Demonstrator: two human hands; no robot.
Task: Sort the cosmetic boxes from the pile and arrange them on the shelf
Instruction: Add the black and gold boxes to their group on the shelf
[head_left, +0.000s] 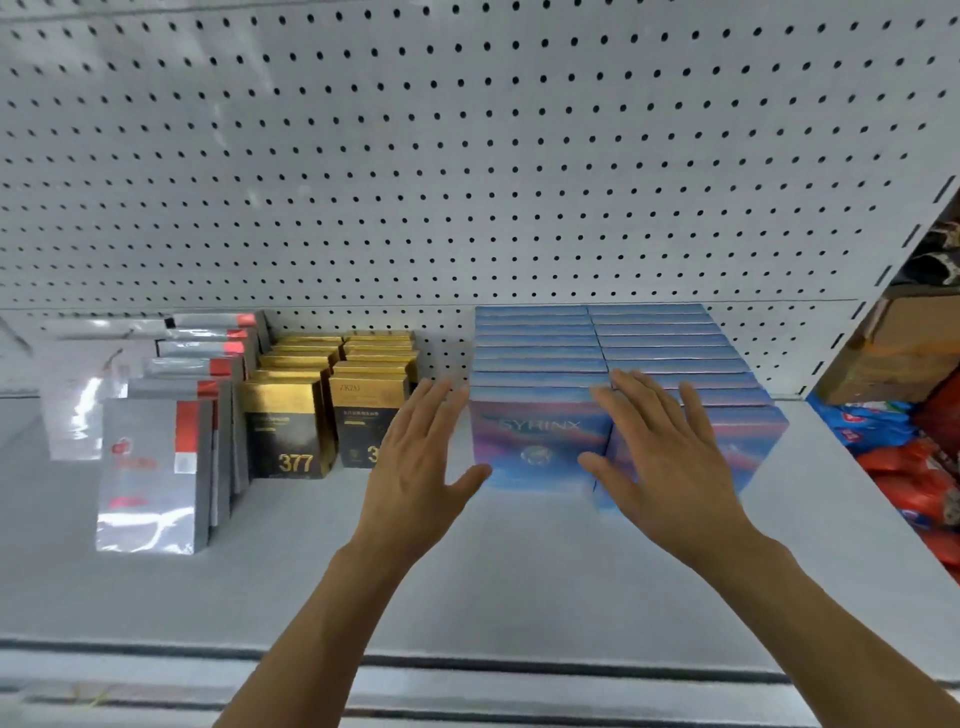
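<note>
Two rows of blue boxes (540, 447) marked SYRINX stand upright on the white shelf (519, 571), at the right. My left hand (415, 467) is flat with straight fingers at the left side of the front blue box, its thumb touching the box's lower left corner. My right hand (670, 457) lies flat with spread fingers against the front faces of the blue rows. Two rows of gold and black boxes (283, 431) marked 377 stand in the middle. Silver boxes with red corners (150, 478) stand in a staggered row at the left.
A white pegboard (467, 156) backs the shelf. A shiny silver packet (78, 410) leans at the far left. Beyond the shelf's right edge lie red and blue packets (904, 467) and a brown carton (904, 353). The shelf's front lip (467, 670) runs below my arms.
</note>
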